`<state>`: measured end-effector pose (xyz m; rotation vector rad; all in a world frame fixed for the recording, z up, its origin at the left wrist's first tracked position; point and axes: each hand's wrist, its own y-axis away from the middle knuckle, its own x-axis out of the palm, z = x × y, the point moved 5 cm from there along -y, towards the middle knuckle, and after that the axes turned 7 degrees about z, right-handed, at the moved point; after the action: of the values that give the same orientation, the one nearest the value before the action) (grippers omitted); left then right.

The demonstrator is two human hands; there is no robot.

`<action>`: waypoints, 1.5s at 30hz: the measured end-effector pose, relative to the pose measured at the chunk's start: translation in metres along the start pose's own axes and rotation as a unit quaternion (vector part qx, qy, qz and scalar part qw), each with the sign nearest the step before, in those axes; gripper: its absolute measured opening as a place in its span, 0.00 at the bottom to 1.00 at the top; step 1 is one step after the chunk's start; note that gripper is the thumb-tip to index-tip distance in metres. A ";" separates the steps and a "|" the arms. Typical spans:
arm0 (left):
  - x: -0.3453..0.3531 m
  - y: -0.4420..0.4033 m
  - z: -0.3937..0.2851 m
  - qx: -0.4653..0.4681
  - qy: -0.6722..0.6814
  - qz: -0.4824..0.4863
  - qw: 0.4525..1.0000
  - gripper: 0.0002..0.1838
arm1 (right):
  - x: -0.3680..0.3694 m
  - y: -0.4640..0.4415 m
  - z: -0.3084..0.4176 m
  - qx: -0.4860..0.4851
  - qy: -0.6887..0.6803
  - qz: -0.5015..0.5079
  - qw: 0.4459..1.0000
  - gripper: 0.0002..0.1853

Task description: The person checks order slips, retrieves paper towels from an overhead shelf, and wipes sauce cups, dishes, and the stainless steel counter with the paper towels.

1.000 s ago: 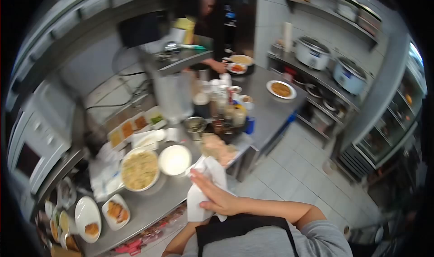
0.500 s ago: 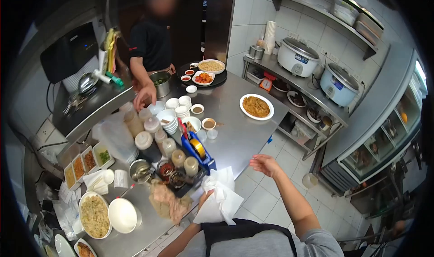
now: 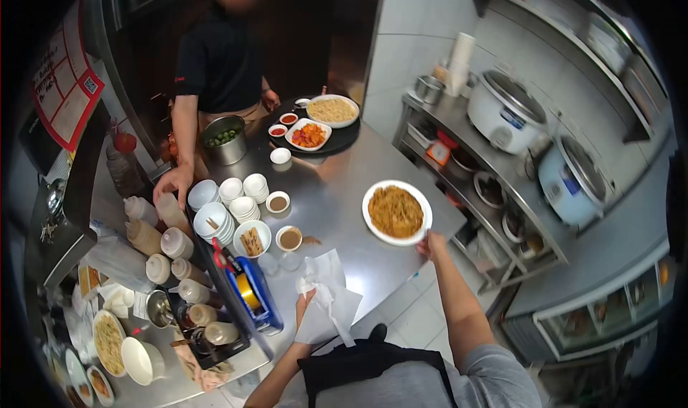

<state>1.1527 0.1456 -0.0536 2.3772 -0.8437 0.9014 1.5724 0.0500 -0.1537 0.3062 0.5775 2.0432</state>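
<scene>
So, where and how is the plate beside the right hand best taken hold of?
Probably by the near right rim of the plate, coming from the table-edge side, thumb above and fingers below, kept level. It lies flat near the edge of the table, its rim bare around the food, and the right hand is at that spot.

A person in a dark shirt [image 3: 222,67] stands behind the counter [image 3: 337,193]. On a black tray [image 3: 342,137] are a plate of rice [image 3: 333,110], a square dish of orange-red food [image 3: 308,135] and small cups of red sauce [image 3: 277,131]. A metal pot [image 3: 228,152] beside the tray holds something green. Nearer lie stacked white bowls [image 3: 213,225], cups of brown sauce [image 3: 278,203], a blue tape dispenser [image 3: 268,313] and squeeze bottles [image 3: 176,244]. Across the room, two rice cookers [image 3: 494,121] sit on a metal shelf [image 3: 479,147], near stacked cups [image 3: 460,64].
</scene>
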 end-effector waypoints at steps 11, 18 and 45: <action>0.016 -0.080 0.066 0.148 0.002 -0.113 0.982 0.11 | 0.025 -0.071 0.050 -0.157 0.041 0.068 0.984 0.16; -0.017 -0.201 0.080 0.027 0.299 0.017 0.954 0.12 | 0.043 -0.107 0.075 -0.089 -0.060 0.184 0.977 0.22; 0.222 -0.289 0.026 0.389 0.434 0.116 0.804 0.22 | 0.167 -0.112 0.291 -0.281 -0.018 0.364 0.888 0.17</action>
<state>1.4926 0.2498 0.0290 1.9770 -0.3920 2.5559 1.6967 0.3225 0.0350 0.2233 -0.2254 2.8039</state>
